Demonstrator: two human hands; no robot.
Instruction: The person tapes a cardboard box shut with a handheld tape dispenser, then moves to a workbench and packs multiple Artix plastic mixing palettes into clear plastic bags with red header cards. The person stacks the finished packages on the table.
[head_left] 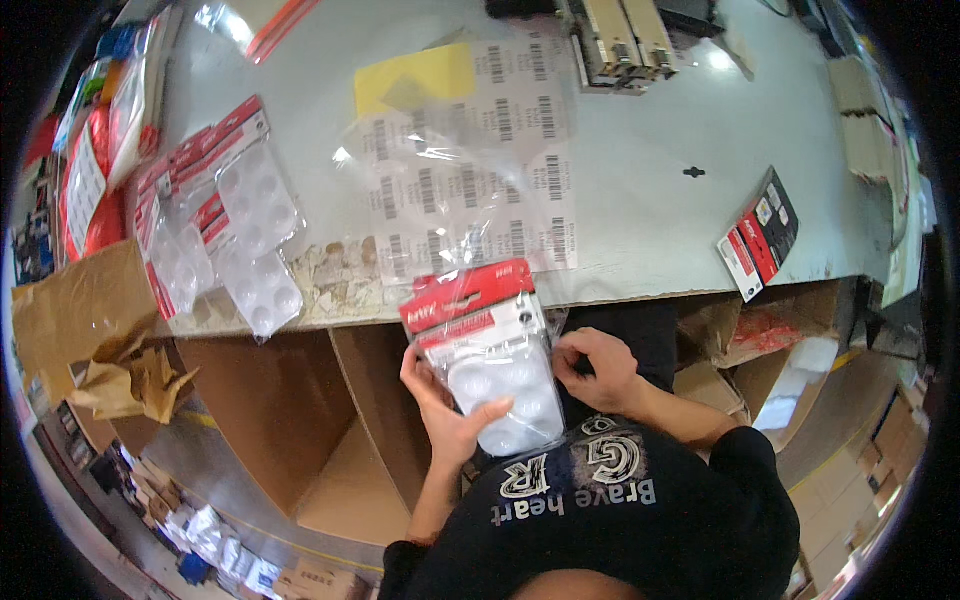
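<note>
My left hand is closed around a packaged white paint palette, its thumb lying across the front. Round wells show through the clear wrapping, and a red and white header card tops the pack. The pack is tilted slightly, in front of the table's near edge. Just right of it, my right hand is closed with the fingers curled in; whatever it may pinch is hidden. Beyond the pack, a sheet of barcode labels lies on the table, partly under clear plastic film.
Several similar palette packs lie on the left. A black and red card is near the right edge. Metal-ended blocks stand at the back. Cardboard boxes sit below the table edge, and brown paper hangs at left.
</note>
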